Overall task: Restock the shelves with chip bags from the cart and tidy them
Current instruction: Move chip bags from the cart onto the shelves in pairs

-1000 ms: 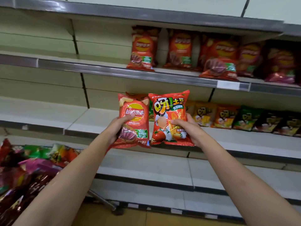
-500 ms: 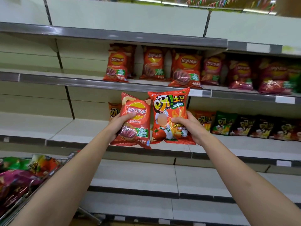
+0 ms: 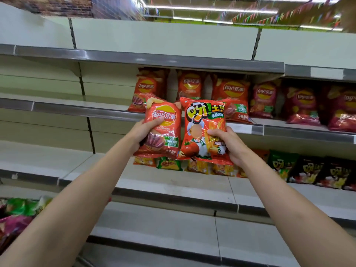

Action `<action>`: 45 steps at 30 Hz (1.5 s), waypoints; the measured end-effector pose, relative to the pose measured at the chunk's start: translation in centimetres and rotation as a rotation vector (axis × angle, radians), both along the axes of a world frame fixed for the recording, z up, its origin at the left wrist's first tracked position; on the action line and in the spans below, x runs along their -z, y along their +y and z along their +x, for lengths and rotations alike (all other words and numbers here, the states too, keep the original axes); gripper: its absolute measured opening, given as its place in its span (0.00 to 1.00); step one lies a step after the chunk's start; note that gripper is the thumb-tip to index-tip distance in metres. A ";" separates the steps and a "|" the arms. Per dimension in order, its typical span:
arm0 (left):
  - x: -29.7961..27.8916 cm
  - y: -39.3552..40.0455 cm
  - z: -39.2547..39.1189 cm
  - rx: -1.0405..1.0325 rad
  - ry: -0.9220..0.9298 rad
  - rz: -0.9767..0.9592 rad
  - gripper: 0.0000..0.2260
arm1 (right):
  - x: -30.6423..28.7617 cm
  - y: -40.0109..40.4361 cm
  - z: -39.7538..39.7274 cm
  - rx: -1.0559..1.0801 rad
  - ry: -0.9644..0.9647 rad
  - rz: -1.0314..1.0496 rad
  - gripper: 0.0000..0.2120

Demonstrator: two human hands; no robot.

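While my left hand (image 3: 143,132) grips a Lay's bag (image 3: 163,128) and my right hand (image 3: 229,144) clamps a tomato chip bag (image 3: 204,130), I hold both upright, side by side, before the middle shelf edge (image 3: 77,110). Left of the Lay's row (image 3: 233,97) I see bare shelf. Small bags (image 3: 308,170) line the shelf below; the cart's bags (image 3: 15,214) sit lower left.

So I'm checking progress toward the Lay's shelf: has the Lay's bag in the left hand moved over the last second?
Yes. The Lay's bag has risen: it now overlaps the Lay's shelf edge, having been below it earlier.
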State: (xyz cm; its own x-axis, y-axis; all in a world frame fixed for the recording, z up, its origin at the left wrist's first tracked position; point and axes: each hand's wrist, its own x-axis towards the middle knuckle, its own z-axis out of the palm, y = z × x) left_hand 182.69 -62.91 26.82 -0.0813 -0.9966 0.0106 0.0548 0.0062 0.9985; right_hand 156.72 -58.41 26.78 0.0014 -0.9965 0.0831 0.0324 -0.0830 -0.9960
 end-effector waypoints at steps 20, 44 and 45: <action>-5.9 -18.2 8.6 -0.127 -0.130 -0.068 0.29 | -7.0 -18.3 7.6 -0.013 0.007 -0.032 0.26; -6.7 -15.3 6.8 -0.326 -0.120 -0.434 0.24 | -6.1 -16.0 6.7 -0.037 0.005 -0.058 0.26; -6.6 -14.3 5.9 -0.266 -0.117 -0.447 0.14 | -5.8 -15.2 6.4 -0.033 0.009 -0.059 0.27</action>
